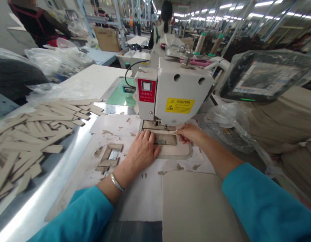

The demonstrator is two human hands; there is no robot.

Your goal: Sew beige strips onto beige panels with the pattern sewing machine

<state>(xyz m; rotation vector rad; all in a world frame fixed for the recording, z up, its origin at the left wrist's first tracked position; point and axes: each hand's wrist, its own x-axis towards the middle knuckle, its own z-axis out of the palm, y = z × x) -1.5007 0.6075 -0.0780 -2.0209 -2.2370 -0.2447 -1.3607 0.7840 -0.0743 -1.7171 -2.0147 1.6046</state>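
My left hand point(142, 150) lies flat, fingers together, pressing a beige fabric piece point(177, 151) on the bed under the head of a white sewing machine point(182, 90). My right hand point(189, 133) pinches a thin beige strip point(165, 132) and holds it across the metal clamp frame point(165, 139) below the needle area. A silver bracelet sits on my left wrist. Both sleeves are teal.
A heap of beige strips point(29, 141) covers the table's left side. A stack of beige fabric pieces point(196, 205) lies in front of me. A plastic-wrapped control screen point(264, 77) stands at right, clear bags at back left. Other people work farther back.
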